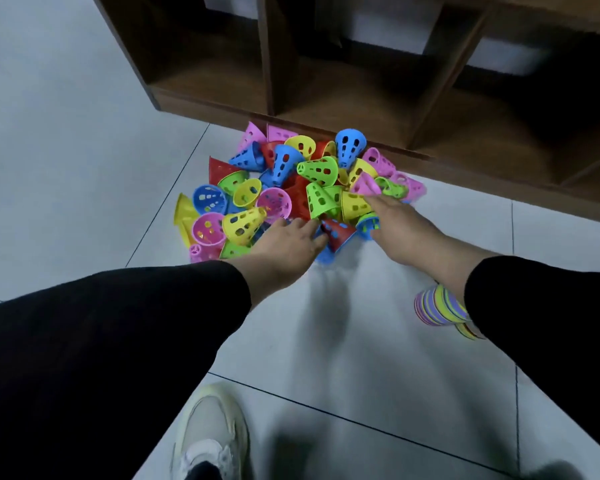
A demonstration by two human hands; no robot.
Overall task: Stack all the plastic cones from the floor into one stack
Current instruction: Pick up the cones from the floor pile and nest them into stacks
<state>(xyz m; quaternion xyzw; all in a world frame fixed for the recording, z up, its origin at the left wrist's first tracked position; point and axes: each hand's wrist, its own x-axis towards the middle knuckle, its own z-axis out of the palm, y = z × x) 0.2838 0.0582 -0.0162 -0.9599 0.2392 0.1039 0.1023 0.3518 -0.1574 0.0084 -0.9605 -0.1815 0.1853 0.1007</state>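
A loose pile of perforated plastic cones (291, 188) in pink, blue, yellow, green and red lies on the tiled floor against a shelf unit. My left hand (288, 242) reaches into the pile's near edge, its straight fingers touching a red cone (338, 233) and a yellow cone (243, 225). My right hand (400, 223) stretches to the right side of the pile, fingertips resting by a yellow cone (355, 204) and a pink cone (366, 185). Neither hand grips anything. A multicoloured stack of nested cones (435, 306) lies on the floor under my right forearm.
A dark wooden shelf unit (361, 98) with open compartments stands right behind the pile. Pale floor tiles (343, 341) spread between me and the cones. My white shoe (212, 434) is at the bottom of the view.
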